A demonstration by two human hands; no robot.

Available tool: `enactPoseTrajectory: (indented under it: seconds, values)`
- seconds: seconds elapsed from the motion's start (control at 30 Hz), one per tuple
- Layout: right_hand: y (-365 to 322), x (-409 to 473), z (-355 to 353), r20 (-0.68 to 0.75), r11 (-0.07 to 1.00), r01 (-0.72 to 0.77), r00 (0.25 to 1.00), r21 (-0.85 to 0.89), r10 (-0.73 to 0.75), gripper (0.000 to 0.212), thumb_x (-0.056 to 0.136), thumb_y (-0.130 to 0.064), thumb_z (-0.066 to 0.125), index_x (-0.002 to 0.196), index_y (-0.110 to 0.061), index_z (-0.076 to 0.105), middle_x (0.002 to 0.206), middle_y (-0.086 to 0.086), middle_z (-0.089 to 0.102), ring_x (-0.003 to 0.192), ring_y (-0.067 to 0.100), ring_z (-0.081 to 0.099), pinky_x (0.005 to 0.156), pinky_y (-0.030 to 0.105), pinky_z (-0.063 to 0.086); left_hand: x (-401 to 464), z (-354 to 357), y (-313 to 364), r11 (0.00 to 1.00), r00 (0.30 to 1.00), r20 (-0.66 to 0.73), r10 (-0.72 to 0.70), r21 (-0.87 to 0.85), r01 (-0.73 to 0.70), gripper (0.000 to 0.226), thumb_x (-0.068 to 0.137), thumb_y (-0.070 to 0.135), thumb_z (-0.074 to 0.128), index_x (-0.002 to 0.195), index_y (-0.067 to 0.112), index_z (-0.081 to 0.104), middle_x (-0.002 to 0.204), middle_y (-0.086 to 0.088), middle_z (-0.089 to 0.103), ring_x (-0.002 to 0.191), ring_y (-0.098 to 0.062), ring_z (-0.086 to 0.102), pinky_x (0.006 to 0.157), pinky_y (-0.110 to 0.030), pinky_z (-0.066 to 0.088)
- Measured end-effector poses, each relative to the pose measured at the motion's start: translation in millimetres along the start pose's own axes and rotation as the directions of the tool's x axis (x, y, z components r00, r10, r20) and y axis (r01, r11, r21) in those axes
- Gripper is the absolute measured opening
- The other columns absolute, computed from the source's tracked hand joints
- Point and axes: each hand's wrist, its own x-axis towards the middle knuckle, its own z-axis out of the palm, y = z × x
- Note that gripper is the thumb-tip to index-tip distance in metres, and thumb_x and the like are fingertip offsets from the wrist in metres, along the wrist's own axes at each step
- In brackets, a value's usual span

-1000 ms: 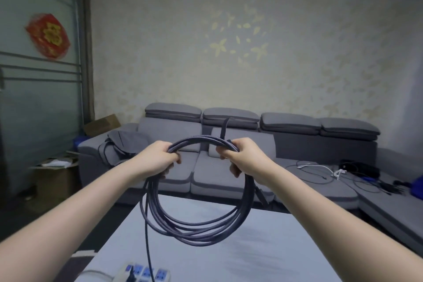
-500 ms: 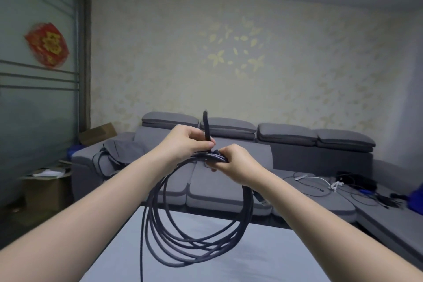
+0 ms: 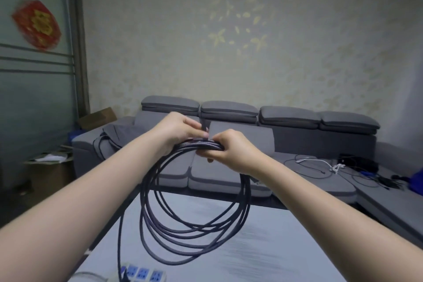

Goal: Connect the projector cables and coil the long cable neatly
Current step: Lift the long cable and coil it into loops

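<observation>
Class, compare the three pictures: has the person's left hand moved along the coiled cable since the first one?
Yes. The left hand has slid right along the top of the cable, closing up to the right hand; they began apart.

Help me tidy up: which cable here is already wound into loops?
The dark cable gripped by left hand and right hand; the cables on the sofa lie loose.

I'm seeing both bare forearms reaching forward and converging at centre. Left grip [image 3: 180, 130] is sitting slightly higher, knuckles up, fingers curling down and pinching at the fingertips. Right grip [image 3: 229, 147] is sitting just beside it, nearly touching, back of hand facing me, fingers curling under and closing tight, thumb tucked toward the left one. Both wrists are roughly level, elbows out of frame.
</observation>
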Motion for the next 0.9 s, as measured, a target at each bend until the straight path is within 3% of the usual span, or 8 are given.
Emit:
enactPoseTrajectory:
  seconds: [0.1, 0.17, 0.23, 0.37, 0.5, 0.57, 0.77, 0.9]
  values:
    - [2.2, 1.5, 1.9, -0.01, 1.0, -0.008, 1.0, 0.012, 0.008, 0.032, 0.083, -0.04, 0.068, 0.059, -0.02, 0.062, 0.033, -0.01, 0.044, 0.036, 0.001, 0.041, 0.04, 0.012, 0.03, 3.4, 0.0, -6.4, 0.986, 0.996, 0.012, -0.085, 0.142, 0.083, 0.043, 0.066, 0.014, 0.083, 0.107, 0.017, 0.069, 0.076, -0.003, 0.071, 0.063, -0.008, 0.064, 0.057, -0.019, 0.048]
    - [2.7, 3.0, 1.6, -0.009, 1.0, -0.017, 1.0, 0.02, 0.017, 0.034, 0.082, -0.043, 0.068, 0.058, -0.02, 0.062, 0.033, -0.008, 0.04, 0.036, 0.003, 0.038, 0.039, 0.013, 0.028, 4.9, -1.6, -7.2, 0.978, 0.992, 0.019, -0.121, 0.171, 0.116, 0.031, 0.07, 0.013, 0.079, 0.097, 0.019, 0.067, 0.062, -0.001, 0.068, 0.049, -0.008, 0.059, 0.046, -0.016, 0.043]
    - [3.0, 4.2, 0.6, -0.001, 0.999, -0.026, 1.0, 0.037, 0.026, 0.035, 0.081, -0.045, 0.069, 0.055, -0.022, 0.061, 0.033, -0.008, 0.039, 0.035, 0.006, 0.035, 0.037, 0.013, 0.025, 4.3, -4.6, -7.4, 0.985, 0.989, 0.08, -0.125, 0.126, 0.114, 0.01, 0.076, 0.009, 0.073, 0.083, 0.015, 0.068, 0.059, -0.004, 0.069, 0.049, -0.011, 0.059, 0.044, -0.016, 0.042]
    - [3.9, 6.9, -1.9, 0.024, 0.996, -0.068, 0.997, 0.058, 0.067, 0.037, 0.081, -0.046, 0.069, 0.058, -0.018, 0.064, 0.041, -0.006, 0.036, 0.034, 0.007, 0.03, 0.037, 0.015, 0.025, -1.2, -10.7, -7.6, 0.996, 0.964, 0.262, -0.038, 0.094, 0.014, 0.017, 0.09, 0.021, 0.059, 0.084, 0.016, 0.074, 0.082, -0.008, 0.074, 0.073, -0.011, 0.062, 0.062, -0.021, 0.042]
    - [7.8, 5.0, -6.2, 0.059, 0.98, -0.134, 0.99, 0.144, 0.127, 0.034, 0.081, -0.044, 0.068, 0.062, -0.016, 0.067, 0.045, -0.004, 0.039, 0.039, 0.011, 0.031, 0.039, 0.019, 0.028, -9.0, -10.3, -7.0, 0.998, 0.956, 0.293, 0.013, 0.049, -0.028, 0.036, 0.097, 0.03, 0.049, 0.087, 0.007, 0.075, 0.08, -0.014, 0.071, 0.064, -0.015, 0.059, 0.057, -0.02, 0.043]
    - [9.4, 3.3, -8.4, 0.099, 0.961, -0.176, 0.983, 0.214, 0.158, 0.033, 0.082, -0.039, 0.068, 0.063, -0.012, 0.067, 0.044, -0.005, 0.039, 0.038, 0.012, 0.031, 0.038, 0.018, 0.028, -13.5, -12.5, -5.9, 0.999, 0.946, 0.323, 0.033, 0.022, -0.043, 0.035, 0.098, 0.028, 0.047, 0.093, 0.007, 0.074, 0.082, -0.013, 0.072, 0.065, -0.013, 0.061, 0.061, -0.021, 0.047]
    - [11.1, 1.9, -15.7, 0.221, 0.924, -0.271, 0.951, 0.268, 0.215, 0.033, 0.082, -0.039, 0.07, 0.068, -0.01, 0.065, 0.039, -0.01, 0.039, 0.034, 0.006, 0.031, 0.036, 0.016, 0.027, -24.4, -27.7, -6.8, 0.994, 0.866, 0.496, 0.06, -0.113, -0.004, 0.038, 0.09, 0.005, 0.041, 0.122, 0.014, 0.06, 0.117, -0.019, 0.066, 0.106, -0.029, 0.06, 0.097, -0.04, 0.046]
    - [15.0, 2.5, -19.1, 0.286, 0.88, -0.282, 0.942, 0.383, 0.177, 0.026, 0.084, -0.034, 0.069, 0.079, -0.008, 0.068, 0.042, -0.009, 0.036, 0.037, 0.009, 0.027, 0.037, 0.017, 0.022, -32.5, -37.3, -7.0, 0.98, 0.767, 0.622, 0.16, -0.191, -0.049, 0.058, 0.077, -0.001, 0.048, 0.131, 0.018, 0.05, 0.12, -0.018, 0.064, 0.11, -0.028, 0.059, 0.101, -0.036, 0.044]
